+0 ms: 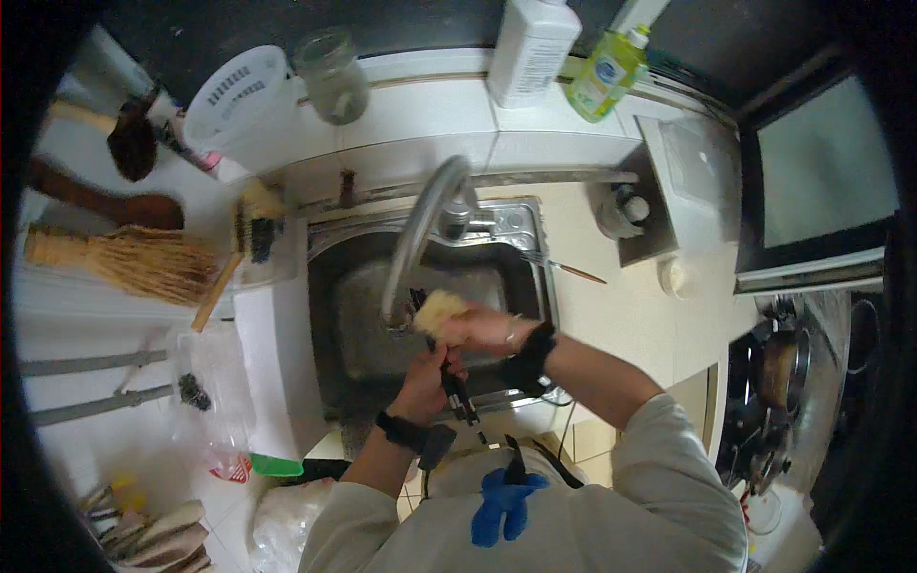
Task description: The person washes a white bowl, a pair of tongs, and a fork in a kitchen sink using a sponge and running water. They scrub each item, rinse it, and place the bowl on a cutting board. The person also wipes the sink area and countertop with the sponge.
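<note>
Over the stainless steel sink point(358, 344), my right hand point(483, 328) holds a pale yellow sponge point(438, 312) close to the tap's spout. Just below it, my left hand point(426, 383) is closed around a bundle of slim dark utensils or sticks point(455, 394) with light bands near their lower ends. The sponge lies against or very near their upper part; blur hides the exact contact. The curved metal tap point(423, 229) arches above the basin, and whether water runs from it cannot be told.
A whisk brush point(143, 261) hangs at the left wall. Behind the sink stand a glass jar point(333, 79), a white bottle point(534, 54) and a yellow-green soap bottle point(607, 71). A thin brown-handled utensil point(579, 273) lies at the sink's right rim. Pans point(784, 369) sit far right.
</note>
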Available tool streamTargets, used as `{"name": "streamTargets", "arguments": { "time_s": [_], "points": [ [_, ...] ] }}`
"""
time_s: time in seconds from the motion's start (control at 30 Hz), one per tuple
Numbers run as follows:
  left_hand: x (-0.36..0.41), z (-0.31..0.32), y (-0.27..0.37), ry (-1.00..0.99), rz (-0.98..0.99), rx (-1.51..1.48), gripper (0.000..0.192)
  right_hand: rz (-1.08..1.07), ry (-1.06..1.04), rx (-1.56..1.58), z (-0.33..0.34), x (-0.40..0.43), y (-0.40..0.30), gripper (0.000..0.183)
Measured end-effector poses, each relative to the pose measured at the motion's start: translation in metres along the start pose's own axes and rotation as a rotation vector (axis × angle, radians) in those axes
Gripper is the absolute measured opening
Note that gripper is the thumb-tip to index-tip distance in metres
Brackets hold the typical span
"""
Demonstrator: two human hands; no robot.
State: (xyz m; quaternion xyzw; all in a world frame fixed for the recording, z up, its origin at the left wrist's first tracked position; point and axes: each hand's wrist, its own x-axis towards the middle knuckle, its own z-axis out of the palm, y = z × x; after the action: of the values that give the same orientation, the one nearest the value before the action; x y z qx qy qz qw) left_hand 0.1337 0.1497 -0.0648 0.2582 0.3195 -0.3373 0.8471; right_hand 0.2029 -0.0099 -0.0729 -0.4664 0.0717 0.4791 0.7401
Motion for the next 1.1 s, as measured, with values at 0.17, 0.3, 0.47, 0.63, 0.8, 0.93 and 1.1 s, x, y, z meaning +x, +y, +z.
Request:
{"name": "streamTargets", "arguments": {
  "time_s": [0.17, 0.3, 0.47, 0.63, 0.8, 0.93, 1.1],
  "points": [
    [-0.012, 0.006, -0.007, 0.083, 0.122, 0.306, 0.012, -0.123, 0.374, -0.640, 0.033, 0.030, 0.002, 0.040],
    [-0.015, 0.001, -0.012, 0.034, -0.024, 0.220, 0.017, -0.363, 0.338, 0.115, -0.007, 0.059, -0.005, 0.018],
    [-0.022, 0.002, -0.013, 0.066, 0.159, 0.036, 0.019, -0.209, 0.512, -1.134, -0.114, 0.059, 0.060, 0.041],
    [-0.026, -0.026, -0.003, 0.102, 0.206, -0.012, 0.017, -0.039, 0.396, -1.547, -0.066, -0.013, 0.023, 0.048],
    [-0.031, -0.024, -0.019, 0.022, 0.180, -0.166, 0.014, -0.183, 0.990, -1.539, -0.121, -0.030, -0.042, 0.033],
    [-0.029, 0.002, -0.044, 0.062, 0.259, -0.197, 0.012, -0.311, 0.981, -1.477, -0.183, 0.004, -0.065, 0.050],
    [-0.037, 0.034, -0.071, 0.135, 0.345, -0.165, 0.014, -0.611, 1.072, -1.434, -0.154, -0.019, -0.068, 0.052]
  ]
}}
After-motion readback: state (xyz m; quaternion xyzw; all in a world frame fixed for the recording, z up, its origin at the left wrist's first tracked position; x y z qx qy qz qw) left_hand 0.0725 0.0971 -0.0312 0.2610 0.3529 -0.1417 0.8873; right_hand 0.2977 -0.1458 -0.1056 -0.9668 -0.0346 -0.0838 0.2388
